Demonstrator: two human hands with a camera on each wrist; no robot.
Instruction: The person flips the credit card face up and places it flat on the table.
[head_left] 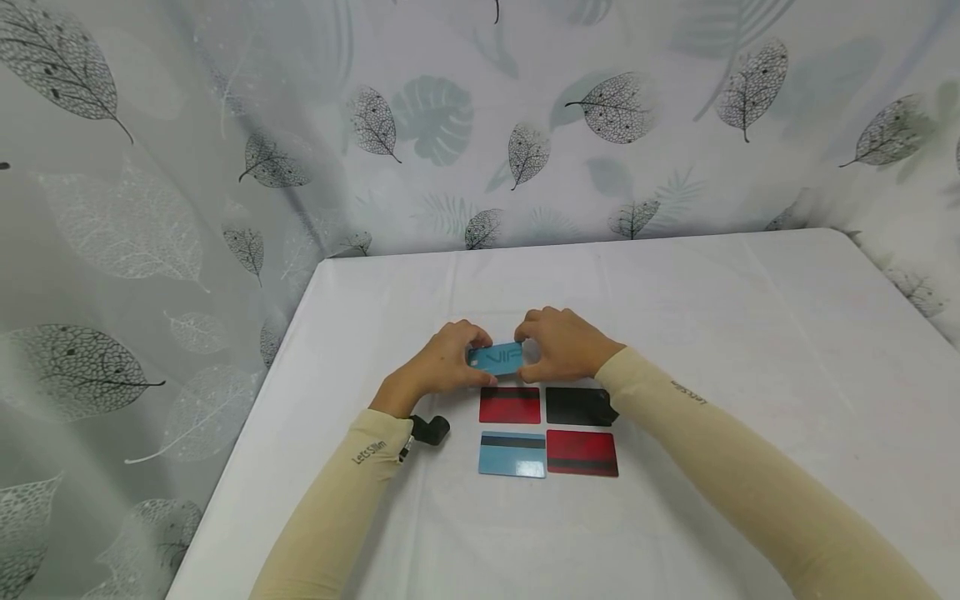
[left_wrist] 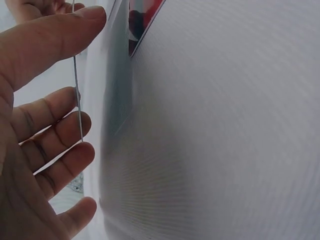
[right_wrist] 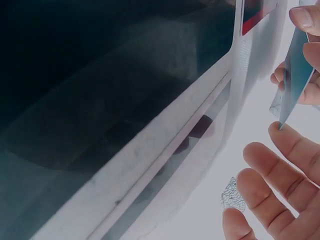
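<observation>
A light blue VIP card (head_left: 497,359) is held between both hands, lettering upward in the head view. My left hand (head_left: 448,358) pinches its left end, thumb on the near edge and fingers on the far one. From the other side, my right hand (head_left: 566,346) grips the right end in the same manner. Seen edge-on in the left wrist view, the card (left_wrist: 77,100) stands off the white surface. Just nearer than the hands lie a red card (head_left: 510,405) and a black card (head_left: 579,407), the latter partly hidden by the right sleeve.
Below those two are a blue card with a dark stripe (head_left: 512,458) and a second red card (head_left: 582,446), making two rows of two. All lie on a white-covered table (head_left: 750,375). A leaf-patterned curtain (head_left: 480,125) hangs behind its far edge.
</observation>
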